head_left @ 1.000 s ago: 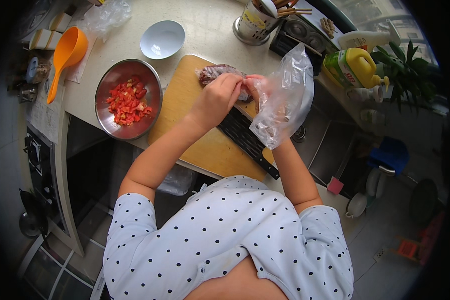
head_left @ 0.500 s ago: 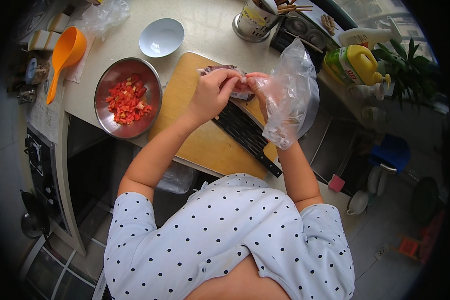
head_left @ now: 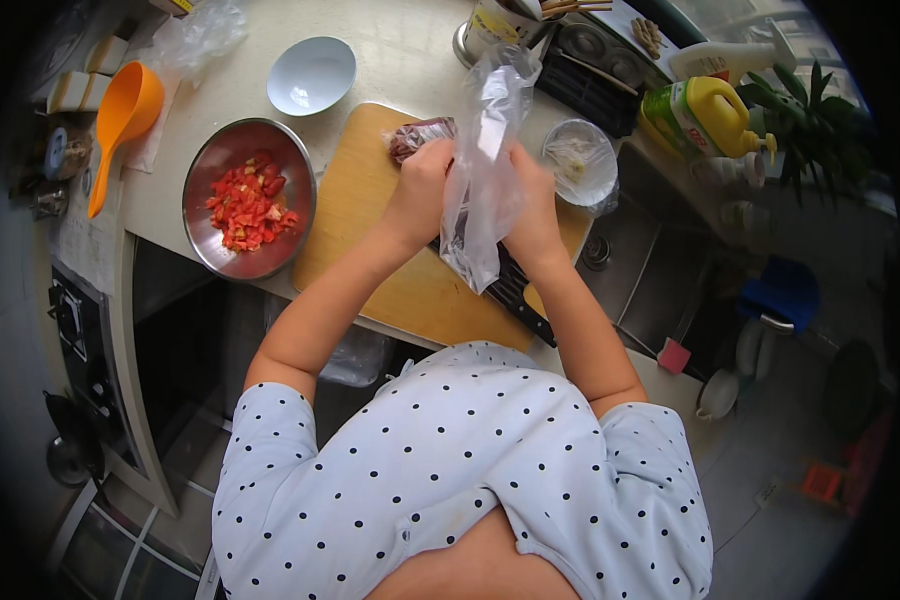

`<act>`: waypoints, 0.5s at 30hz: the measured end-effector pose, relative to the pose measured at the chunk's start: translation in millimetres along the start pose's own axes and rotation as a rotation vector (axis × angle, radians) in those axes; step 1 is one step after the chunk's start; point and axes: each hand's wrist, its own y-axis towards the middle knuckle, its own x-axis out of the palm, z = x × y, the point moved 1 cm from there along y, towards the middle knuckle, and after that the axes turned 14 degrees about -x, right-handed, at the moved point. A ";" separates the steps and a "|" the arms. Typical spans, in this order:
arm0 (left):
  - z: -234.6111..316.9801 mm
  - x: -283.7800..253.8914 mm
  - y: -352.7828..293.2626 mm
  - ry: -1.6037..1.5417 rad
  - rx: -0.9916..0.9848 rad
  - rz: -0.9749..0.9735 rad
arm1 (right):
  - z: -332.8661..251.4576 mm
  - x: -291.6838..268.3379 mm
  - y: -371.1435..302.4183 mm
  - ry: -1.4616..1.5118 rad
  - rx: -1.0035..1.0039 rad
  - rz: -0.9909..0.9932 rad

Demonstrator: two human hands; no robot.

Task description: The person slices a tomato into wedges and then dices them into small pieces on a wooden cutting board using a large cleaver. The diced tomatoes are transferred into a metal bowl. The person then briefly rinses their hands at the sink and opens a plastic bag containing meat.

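Observation:
A clear plastic bag (head_left: 485, 170) stretches between my hands above the wooden cutting board (head_left: 370, 260). My left hand (head_left: 425, 190) is closed on one side of the bag's gathered film. My right hand (head_left: 538, 205) grips its other side, with the fingertips partly hidden. Beyond my left hand, a dark red lump wrapped in clear plastic (head_left: 418, 138) rests at the board's far end; it looks like meat. A black cleaver (head_left: 518, 295) lies aslant on the board, partly covered by the bag and my right arm.
Left of the board stands a steel bowl (head_left: 192, 205) of chopped tomatoes. An empty pale blue bowl (head_left: 311, 76) sits beyond it. To the right are a plastic-covered white bowl (head_left: 582, 160) and the sink (head_left: 645, 285). An orange ladle (head_left: 125, 115) lies far left.
The loose plastic has swung from over my right wrist to between my hands, uncovering the white bowl. My hands have moved apart from their pinch and closed on the film.

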 end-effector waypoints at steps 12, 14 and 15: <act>-20.8 25.4 1.0 0.139 -0.020 0.142 | 27.5 17.5 -7.0 -0.016 -0.029 0.157; -13.3 23.5 1.6 0.044 -0.130 0.151 | 31.7 15.8 -7.7 0.034 -0.003 0.137; -14.5 23.4 1.8 -0.026 -0.207 0.115 | 36.6 15.5 -9.2 0.069 0.000 0.129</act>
